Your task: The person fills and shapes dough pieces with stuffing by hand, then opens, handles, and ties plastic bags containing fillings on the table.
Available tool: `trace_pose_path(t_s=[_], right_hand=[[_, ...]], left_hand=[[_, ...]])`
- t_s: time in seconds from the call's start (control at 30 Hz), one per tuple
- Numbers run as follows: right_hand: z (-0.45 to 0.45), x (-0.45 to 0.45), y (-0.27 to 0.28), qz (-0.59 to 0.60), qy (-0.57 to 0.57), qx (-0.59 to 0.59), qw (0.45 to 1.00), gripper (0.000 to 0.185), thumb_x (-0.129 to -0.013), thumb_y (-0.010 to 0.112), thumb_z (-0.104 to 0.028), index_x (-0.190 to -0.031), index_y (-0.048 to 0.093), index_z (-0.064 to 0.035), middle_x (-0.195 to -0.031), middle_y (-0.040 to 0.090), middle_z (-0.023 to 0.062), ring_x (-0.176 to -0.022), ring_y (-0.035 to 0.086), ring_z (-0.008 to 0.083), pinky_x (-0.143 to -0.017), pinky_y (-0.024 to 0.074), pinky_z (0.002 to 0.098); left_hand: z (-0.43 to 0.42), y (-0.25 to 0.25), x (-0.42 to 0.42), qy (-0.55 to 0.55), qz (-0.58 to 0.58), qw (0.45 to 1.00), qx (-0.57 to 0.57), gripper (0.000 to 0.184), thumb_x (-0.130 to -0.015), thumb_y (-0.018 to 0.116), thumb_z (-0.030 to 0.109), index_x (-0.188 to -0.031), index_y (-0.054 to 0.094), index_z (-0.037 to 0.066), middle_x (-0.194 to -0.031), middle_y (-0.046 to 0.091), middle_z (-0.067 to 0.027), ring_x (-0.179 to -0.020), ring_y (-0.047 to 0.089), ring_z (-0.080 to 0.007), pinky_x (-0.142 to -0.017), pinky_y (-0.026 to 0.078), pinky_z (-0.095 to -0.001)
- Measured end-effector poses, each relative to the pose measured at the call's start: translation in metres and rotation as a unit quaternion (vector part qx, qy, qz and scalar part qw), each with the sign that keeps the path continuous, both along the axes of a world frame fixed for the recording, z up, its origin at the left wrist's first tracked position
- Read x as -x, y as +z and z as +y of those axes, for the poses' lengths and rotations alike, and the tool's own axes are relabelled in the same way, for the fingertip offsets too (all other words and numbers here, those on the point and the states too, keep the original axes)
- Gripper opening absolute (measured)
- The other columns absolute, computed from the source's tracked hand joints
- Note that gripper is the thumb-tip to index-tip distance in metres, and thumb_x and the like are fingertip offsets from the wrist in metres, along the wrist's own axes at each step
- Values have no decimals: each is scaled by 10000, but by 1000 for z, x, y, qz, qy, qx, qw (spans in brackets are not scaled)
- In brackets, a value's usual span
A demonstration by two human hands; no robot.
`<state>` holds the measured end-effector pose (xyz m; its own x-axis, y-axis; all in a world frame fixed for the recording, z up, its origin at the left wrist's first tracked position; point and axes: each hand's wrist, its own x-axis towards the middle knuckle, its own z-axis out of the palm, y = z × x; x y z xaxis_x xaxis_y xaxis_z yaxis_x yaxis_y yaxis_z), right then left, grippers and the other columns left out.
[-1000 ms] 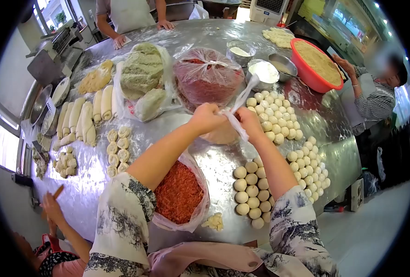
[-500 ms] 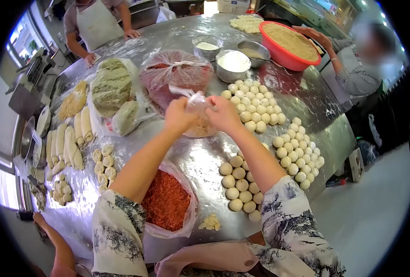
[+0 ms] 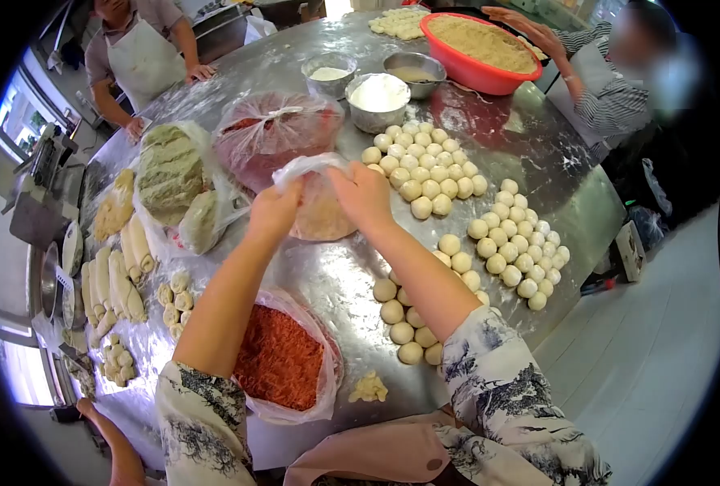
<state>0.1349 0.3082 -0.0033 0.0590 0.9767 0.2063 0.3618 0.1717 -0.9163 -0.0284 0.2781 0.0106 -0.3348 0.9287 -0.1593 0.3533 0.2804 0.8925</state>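
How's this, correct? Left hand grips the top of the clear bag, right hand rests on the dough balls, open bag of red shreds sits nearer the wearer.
One error: the right hand isn't on the dough balls; the head view shows it gripping the top of the clear bag, like the left hand. The open bag of red shreds does sit nearer the wearer.

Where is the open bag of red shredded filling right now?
In the head view, the open bag of red filling sits on the near part of the metal table, below the left forearm, with the small pale dough scraps just to its right.
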Motion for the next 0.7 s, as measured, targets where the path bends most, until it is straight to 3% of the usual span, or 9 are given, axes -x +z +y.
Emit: trace_pose_path(t_s=[0.07,0.13,0.2,0.3,0.33,0.4,0.53,0.63,0.7], right_hand=[[-3,-1,5,20,9,4,1000,379,-706,728,-334,-671,546,-3,-631,587,160,-572,556,282,-570,448,387],[4,-9,3,22,20,6,1000,385,-649,791,-298,-635,510,-35,-585,547,111,-537,493,225,-541,426,368],[2,-25,13,-79,28,32,996,414,-656,801,-277,-614,455,-54,-561,488,59,-536,434,159,-522,396,333],[-2,-32,8,-129,66,-5,989,453,-654,810,-257,-609,398,-74,-544,426,20,-539,384,114,-506,368,300],[-2,-34,4,-129,82,-30,988,464,-651,812,-253,-611,384,-79,-541,409,13,-541,373,108,-503,362,293],[-2,-38,0,-127,103,-3,987,427,-644,798,-235,-624,408,-61,-559,454,53,-541,419,174,-518,379,321],[12,-45,-28,15,58,69,996,376,-656,776,-211,-639,437,-49,-573,481,67,-550,428,184,-526,378,344],[7,-39,-40,58,83,58,993,321,-677,752,-173,-654,458,-48,-584,510,48,-562,456,150,-529,384,331],[3,-35,-36,-42,49,21,998,205,-718,714,-105,-685,519,-53,-640,563,31,-601,501,109,-544,407,286]], left_hand=[[0,1,5,-5,-1,1000,9,399,-761,689,403,-807,708,7,-706,656,-119,-677,619,-201,-670,472,-325],[-10,12,12,-41,101,994,-30,387,-736,707,388,-763,682,3,-702,650,-145,-664,614,-240,-664,468,-333],[-12,6,26,-45,245,967,-50,333,-702,726,308,-695,617,-6,-656,620,-179,-625,591,-298,-643,464,-359],[-13,4,30,-18,207,978,-27,290,-705,719,234,-667,578,-17,-643,593,-179,-607,584,-287,-633,463,-379],[-11,-2,31,3,173,984,-41,195,-740,673,170,-698,599,-5,-643,605,-134,-583,583,-265,-623,480,-369],[-3,-18,39,46,-41,998,-16,158,-809,622,159,-829,608,3,-793,625,-129,-642,594,-255,-647,504,-362],[4,-12,42,171,-321,931,41,230,-975,502,268,-1115,554,93,-1033,586,-90,-845,593,-230,-756,552,-364],[-1,5,33,121,-412,902,37,249,-989,471,296,-1126,529,97,-1117,534,-125,-947,573,-269,-824,544,-405],[2,6,37,95,-484,870,17,204,-978,498,291,-1071,542,114,-1159,498,-142,-1027,539,-303,-937,486,-483]])
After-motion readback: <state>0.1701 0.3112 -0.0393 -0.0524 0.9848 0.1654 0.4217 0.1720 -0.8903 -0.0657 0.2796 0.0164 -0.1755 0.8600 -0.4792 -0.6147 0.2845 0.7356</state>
